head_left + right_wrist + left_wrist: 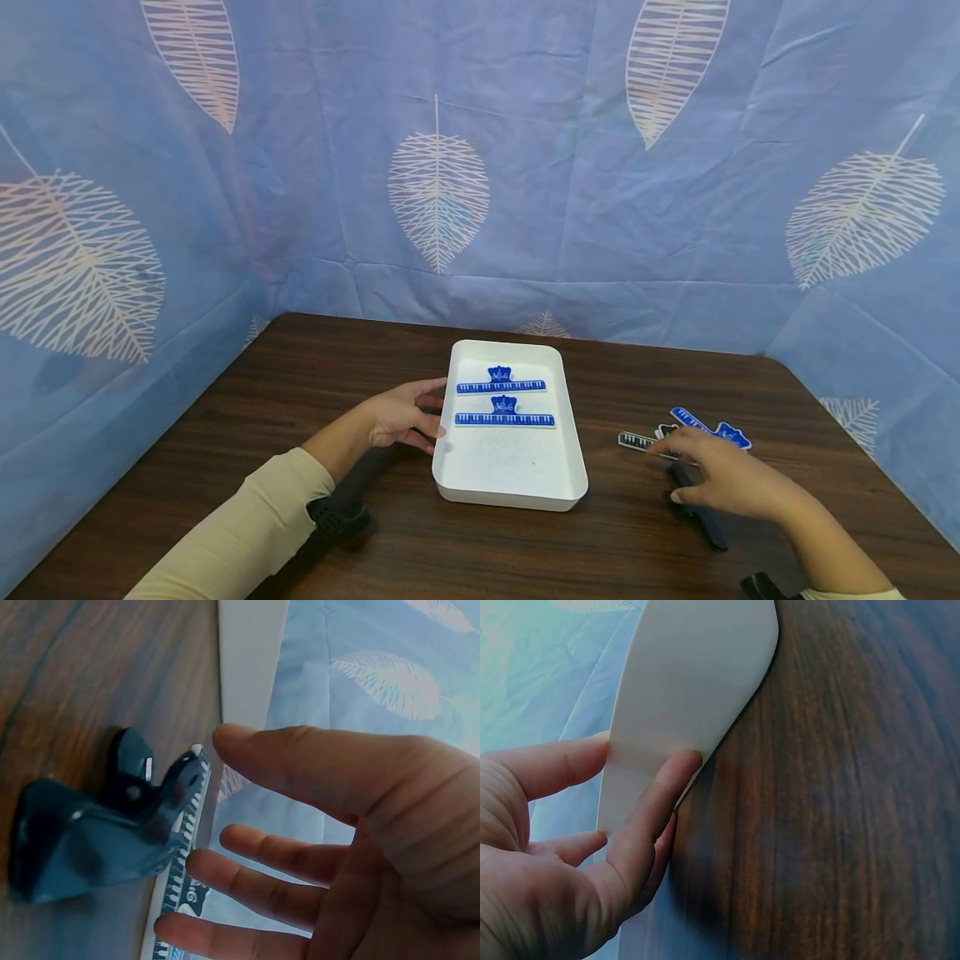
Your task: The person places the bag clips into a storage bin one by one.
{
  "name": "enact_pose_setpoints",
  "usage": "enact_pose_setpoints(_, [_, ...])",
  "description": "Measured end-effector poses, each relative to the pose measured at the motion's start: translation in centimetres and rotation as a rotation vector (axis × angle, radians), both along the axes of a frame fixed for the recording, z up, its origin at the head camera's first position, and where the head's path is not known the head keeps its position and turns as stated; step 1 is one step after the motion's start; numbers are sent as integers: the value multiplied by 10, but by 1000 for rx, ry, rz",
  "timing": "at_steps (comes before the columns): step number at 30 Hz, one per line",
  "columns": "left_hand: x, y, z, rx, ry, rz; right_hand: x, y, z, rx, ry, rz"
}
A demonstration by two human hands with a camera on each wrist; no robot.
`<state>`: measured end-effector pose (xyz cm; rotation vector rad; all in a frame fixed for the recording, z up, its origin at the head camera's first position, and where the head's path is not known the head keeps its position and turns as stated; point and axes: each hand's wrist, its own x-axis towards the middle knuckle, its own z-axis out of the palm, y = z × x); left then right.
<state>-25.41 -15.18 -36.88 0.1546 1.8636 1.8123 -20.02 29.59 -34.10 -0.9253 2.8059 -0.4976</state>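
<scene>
Cream sleeve [240, 525] and forearm of the left arm stand closest to the head camera, with a black wrist device [341, 517] below the cuff. Left hand [405, 417] is at the left long side of a white tray [498, 471], fingers spread and not wrapped round it. Left wrist view confirms fingertips resting against the outer wall and at the rim.

Inside the tray are two blue keyboard-pattern clips, a far one [501, 386] and a near one [506, 420]. Both lie roughly parallel across the far half, apart from each other, their shaped tops pointing away from the camera. Near half of the tray floor is bare.

Right hand [723, 475] hangs over a small group of items to the right of the tray, well apart from it. Its thumb and fingers are parted, with a wide gap, and it grips nothing. Beneath it lies a black clip [708, 529], partly covered by the hand. Just beyond is a black-and-white keyboard-pattern clip [636, 441], overlapped by the fingertips in the head view; whether they touch it, cannot tell. Another blue clip [731, 435] lies at an angle on the far side of the hand.

All of this sits on a dark wood-grain table [360, 350]. Blue cloth [525, 208] with pale leaf prints hangs behind and at both sides.
</scene>
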Motion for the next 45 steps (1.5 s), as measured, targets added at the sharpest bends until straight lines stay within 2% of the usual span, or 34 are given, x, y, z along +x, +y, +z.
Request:
enact_pose_setpoints(7, [0,1,-1,7,-7,13,2,4,-5,-6,-39,-9])
enact_pose_setpoints(16, [2,1,-1,14,-16,26,3,2,-3,-7,-111,8])
enact_pose_setpoints(24, [3,0,-1,24,-19,26,1,1,-4,41,-149,-9])
enact_pose_setpoints(31, [3,-2,0,25,-12,18,-3,-2,-4,82,-145,-21])
enact_pose_setpoints(45, [2,-1,-2,33,-9,10,-5,-5,-5,76,-114,3])
